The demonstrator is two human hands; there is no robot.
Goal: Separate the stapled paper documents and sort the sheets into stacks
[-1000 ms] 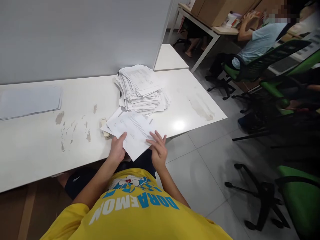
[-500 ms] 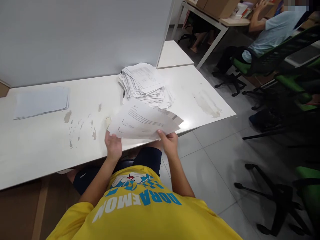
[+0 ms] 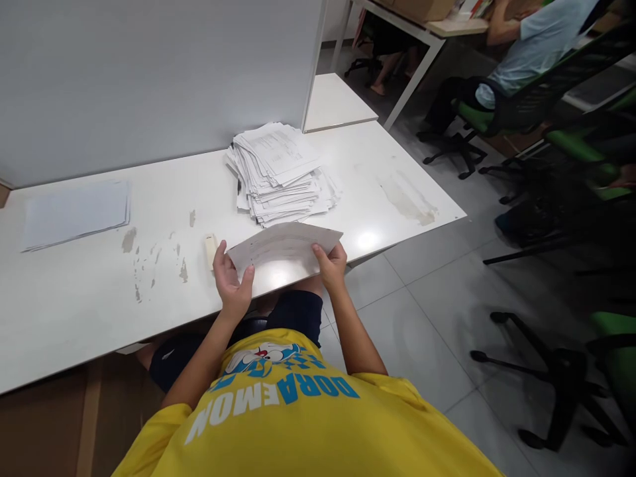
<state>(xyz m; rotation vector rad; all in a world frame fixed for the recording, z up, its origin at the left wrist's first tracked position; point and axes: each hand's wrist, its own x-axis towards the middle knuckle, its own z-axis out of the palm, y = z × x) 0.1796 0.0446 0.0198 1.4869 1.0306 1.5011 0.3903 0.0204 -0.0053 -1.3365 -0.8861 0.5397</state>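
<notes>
Between my two hands a few printed sheets of paper [image 3: 285, 248] are held up, bowed and tilted over the front edge of the desk. My left hand [image 3: 232, 281] curls around their left end, thumb on the near side and fingers at the outer edge. At the right end, my right hand [image 3: 332, 264] pinches the sheets between thumb and fingers. Just beyond them lies a thick, uneven stack of printed papers [image 3: 278, 165]. A small cream-coloured block [image 3: 211, 250] rests on the desk beside my left fingers.
A flatter pile of white paper [image 3: 77, 212] lies on the left of the white desk [image 3: 163, 318]. A grey partition [image 3: 149, 73] runs along the back. To the right, a person in a light blue shirt [image 3: 536, 53] sits among green-and-black chairs [image 3: 551, 384].
The sheets have gone from lying slanted and fanned out to standing more upright and bowed, with their edges closer together. My left hand has turned and risen along their left end.
</notes>
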